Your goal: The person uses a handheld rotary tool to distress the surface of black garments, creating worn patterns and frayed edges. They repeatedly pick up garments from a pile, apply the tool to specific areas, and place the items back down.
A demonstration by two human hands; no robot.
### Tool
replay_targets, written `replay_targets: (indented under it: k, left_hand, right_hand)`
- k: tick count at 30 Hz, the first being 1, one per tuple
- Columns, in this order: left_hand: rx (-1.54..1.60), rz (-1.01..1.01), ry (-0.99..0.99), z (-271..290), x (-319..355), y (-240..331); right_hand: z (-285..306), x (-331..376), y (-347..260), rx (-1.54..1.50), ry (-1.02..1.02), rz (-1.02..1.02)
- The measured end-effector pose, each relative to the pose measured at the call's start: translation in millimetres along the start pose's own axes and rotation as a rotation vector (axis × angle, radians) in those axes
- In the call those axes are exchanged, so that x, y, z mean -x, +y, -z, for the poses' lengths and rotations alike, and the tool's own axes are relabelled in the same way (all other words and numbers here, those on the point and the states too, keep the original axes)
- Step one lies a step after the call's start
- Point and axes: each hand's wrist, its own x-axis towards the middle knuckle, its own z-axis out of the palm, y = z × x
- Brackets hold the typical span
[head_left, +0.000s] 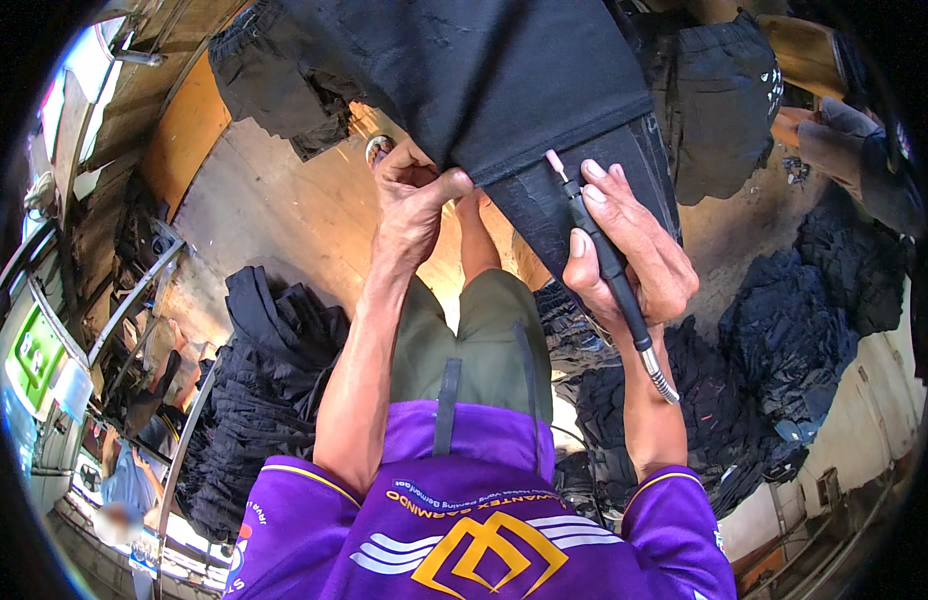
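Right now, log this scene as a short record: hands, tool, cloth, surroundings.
left: left hand, at the edge of the black cloth
right: right hand, gripping a pen-shaped tool
tool tip: pink tip, by a seam; contact unclear
left side: dark cloth pile
right side: dark cloth heaps

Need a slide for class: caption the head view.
Right hand holds a pen-like tool; left hand grips dark cloth.
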Motion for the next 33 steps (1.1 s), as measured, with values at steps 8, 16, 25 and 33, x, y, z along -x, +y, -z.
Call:
replay_targets:
  k: [8, 16, 25, 33]
  left_hand:
    - [0.035, -0.019, -0.011, 4, -1, -5]
    - [0.043, -0.001, -0.023, 4, -2, -2]
    - [0.064, -0.030, -0.025, 3, 0, -5]
    - [0.063, -0.032, -0.040, 3, 0, -5]
  right_hand:
    - [1, -1, 1, 0.025, 0.036, -0.031]
    - [1, -1, 6, 0.051, 0.084, -0.056]
    - [1, -1, 10, 0.075, 0.139, -0.073]
    - [5, -5, 7, 0.127, 0.168, -0.147]
